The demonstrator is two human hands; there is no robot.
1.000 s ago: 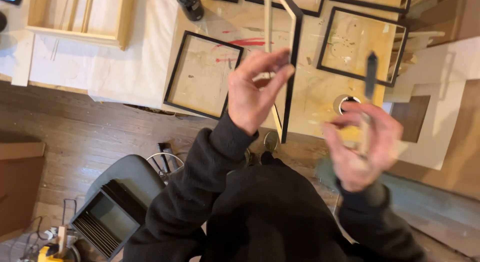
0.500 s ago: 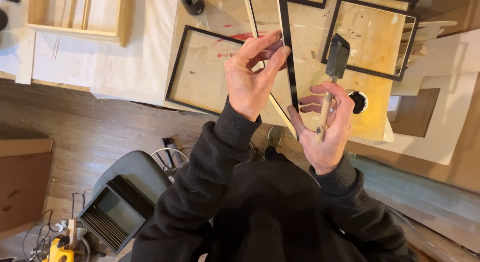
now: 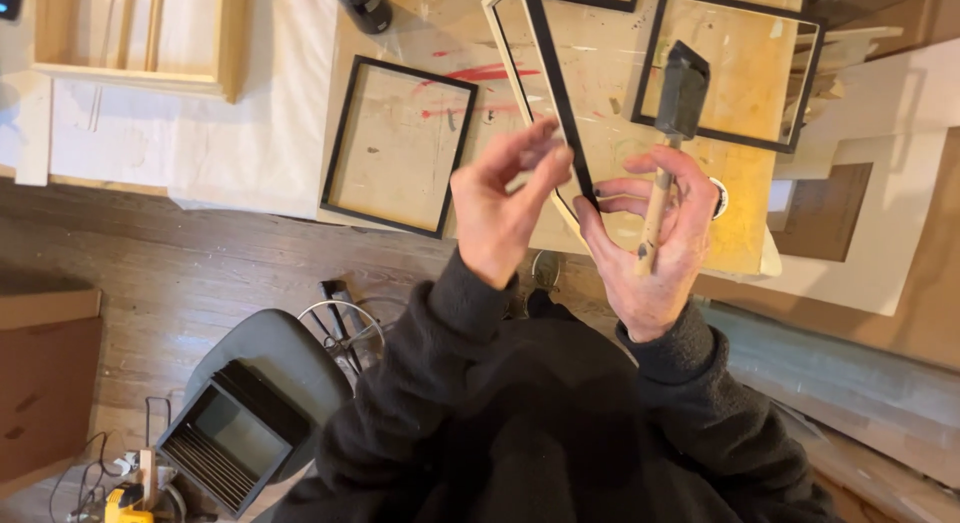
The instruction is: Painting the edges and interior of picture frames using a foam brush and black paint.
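The left hand [image 3: 505, 208] pinches the near end of a wooden picture frame [image 3: 545, 93], thumb and fingertips closed on its black-painted edge, and holds it tilted up off the paint-stained plywood board [image 3: 735, 198] so that it runs away toward the board's far edge. The right hand [image 3: 650, 233] is wrapped around the pale wooden handle of a foam brush [image 3: 682, 88], whose black foam head points up and away, just right of the held frame and not touching it. As far as the view shows, the outer edge of the held frame is already black while its inner wood is bare, so the painting looks partly done; whether the other sides are coated cannot be told. Two more frames with black edges lie flat on the board, one [image 3: 398, 143] at the near left corner and one [image 3: 735, 73] toward the far right, and a dark bottle [image 3: 362, 3] stands at the far edge; an unpainted pale frame [image 3: 135, 38] rests on the white sheet to the left. Compared with half a second ago, the hands sit closer together, the brush has swung from leaning over the right-hand frame to standing nearly upright, and the held frame has shifted slightly rightward.
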